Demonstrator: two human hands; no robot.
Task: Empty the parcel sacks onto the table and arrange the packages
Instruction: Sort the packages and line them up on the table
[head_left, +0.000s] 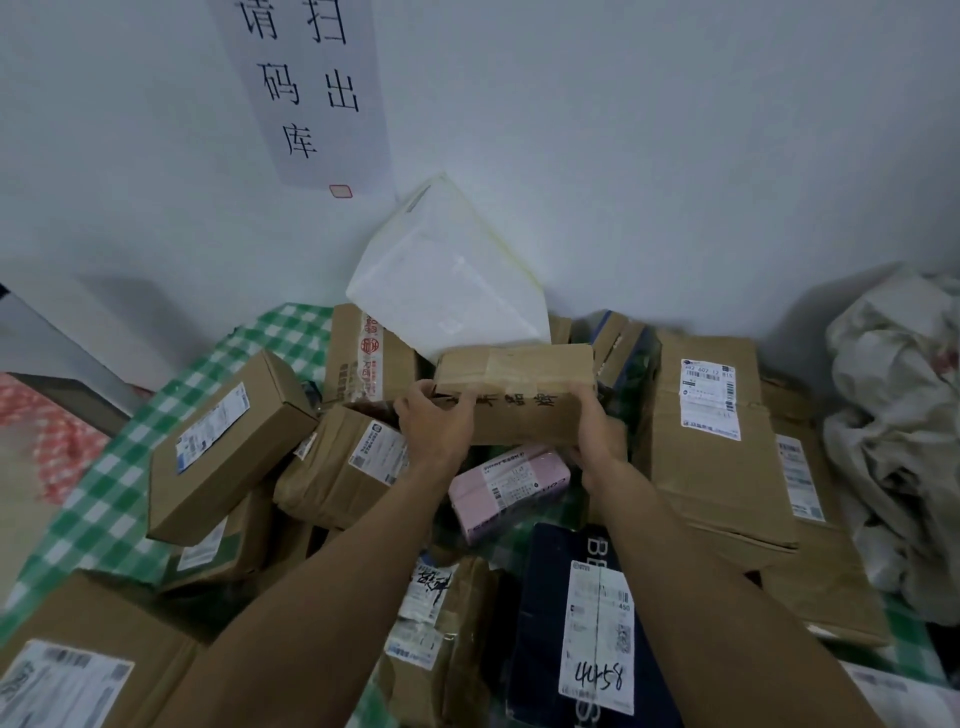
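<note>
Gripping long taped brown cardboard box (519, 395) at both ends. Left hand (436, 421) wrapped round left end, fingers curled over front top edge. Right hand (597, 426) clamped on right end, thumb on front face. Box level between the hands, mid-pile, over pink plastic mailer (509, 486), in front of tilted white package (447, 280) by the wall. Can't tell if lifted clear or resting. More cartons around on green-white checked tablecloth (130, 452). Crumpled pale sack (893, 415) far right.
</note>
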